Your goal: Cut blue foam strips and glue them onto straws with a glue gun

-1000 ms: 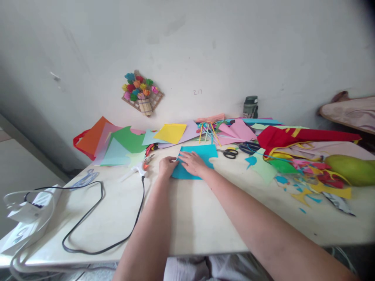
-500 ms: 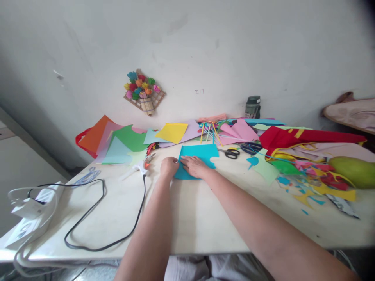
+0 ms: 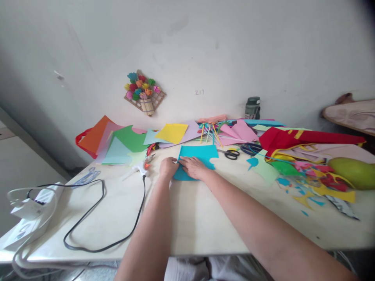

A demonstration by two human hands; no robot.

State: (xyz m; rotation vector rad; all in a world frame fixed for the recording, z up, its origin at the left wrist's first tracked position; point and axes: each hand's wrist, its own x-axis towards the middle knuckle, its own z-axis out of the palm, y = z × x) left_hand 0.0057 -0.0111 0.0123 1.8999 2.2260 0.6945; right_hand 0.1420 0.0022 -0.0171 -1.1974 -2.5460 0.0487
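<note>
A bright blue sheet of paper (image 3: 199, 152) lies flat on the table, with a notch cut from its right side and a narrow fold along its left edge. My left hand (image 3: 169, 168) is closed at that left edge, the paper's margin between its fingers. Across the sheet, my right hand (image 3: 193, 168) lies with fingers stretched, the tips pressing close to the fold and to my left hand. Black-handled scissors (image 3: 231, 154) rest just right of the paper. To the left of my left hand is a white glue gun (image 3: 142, 168).
The glue gun's black cord (image 3: 101, 249) loops over the left of the table to a white power strip (image 3: 35, 214). Coloured paper sheets (image 3: 129, 138) line the back. Paper scraps (image 3: 304, 195), a red and yellow cloth (image 3: 281, 138) and a green fruit (image 3: 353, 171) lie at right.
Both hands stay at the paper's left edge; they have shifted very slightly left. The sheet and the other things look the same.
</note>
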